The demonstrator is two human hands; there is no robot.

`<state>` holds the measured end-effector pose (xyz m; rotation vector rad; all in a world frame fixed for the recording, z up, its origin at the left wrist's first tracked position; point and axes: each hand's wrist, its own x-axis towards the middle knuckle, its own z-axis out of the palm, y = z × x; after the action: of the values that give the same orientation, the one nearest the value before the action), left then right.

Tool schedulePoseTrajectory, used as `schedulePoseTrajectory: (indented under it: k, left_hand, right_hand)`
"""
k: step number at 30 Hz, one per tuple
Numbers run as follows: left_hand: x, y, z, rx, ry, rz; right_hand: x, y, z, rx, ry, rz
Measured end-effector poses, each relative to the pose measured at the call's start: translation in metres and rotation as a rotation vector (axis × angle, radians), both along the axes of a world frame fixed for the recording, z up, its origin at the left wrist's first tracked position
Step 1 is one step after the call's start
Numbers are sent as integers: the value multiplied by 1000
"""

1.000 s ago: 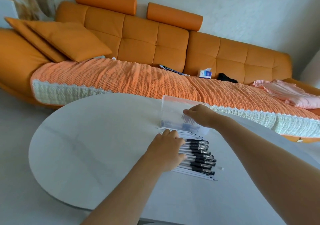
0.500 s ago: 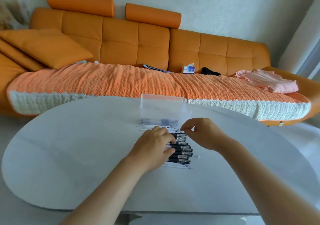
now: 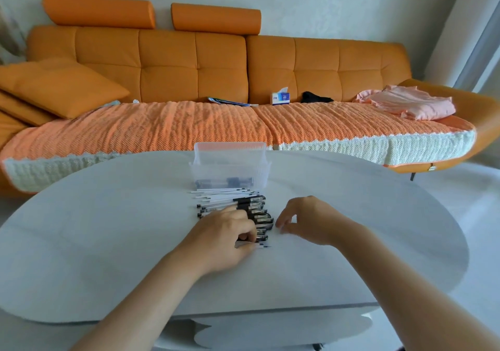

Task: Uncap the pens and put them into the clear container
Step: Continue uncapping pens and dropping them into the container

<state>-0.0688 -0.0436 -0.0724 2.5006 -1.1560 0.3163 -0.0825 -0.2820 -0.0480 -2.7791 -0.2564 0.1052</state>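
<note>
White tabletop (image 3: 108, 242): capped pens (image 3: 243, 204), judged light and slick, are rowed just before the clear container (image 3: 230, 161). The nearest is gripped by the left hand (image 3: 224, 231) — barrels should be held, caps pulled. Whether anything is pinched by the curled right hand (image 3: 311, 220) cannot be told.

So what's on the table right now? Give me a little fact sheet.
Table: white, oval
Clear container: upright at the far side, a few pens lying inside
Pens: row lying side by side in front of it, black caps toward the right
Left hand: fingers curled over the nearest pens
Right hand: beside the cap ends, fingers curled; grip unclear
Background: orange sofa
</note>
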Motion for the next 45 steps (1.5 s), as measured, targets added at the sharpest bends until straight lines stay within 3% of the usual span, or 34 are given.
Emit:
schedulePoseTrajectory:
  k: [6,14,18,27,45]
  left_hand:
    - [-4,2,-4,32,-11,8]
    - [-9,-1,-3,76,-69,23]
    - [-9,-3,3,9,-89,42]
    - [-8,1,6,-75,79,109]
    - [-4,7,4,-126,138,128]
  right_hand:
    - [-5,5,1,-28,-27,30]
    - [-18,6,4,151,16,22]
    - [-21,6,6,235,5,3]
    - [-23,18,16,345,-57,-3]
    - [-21,36,8,430,-70,-44]
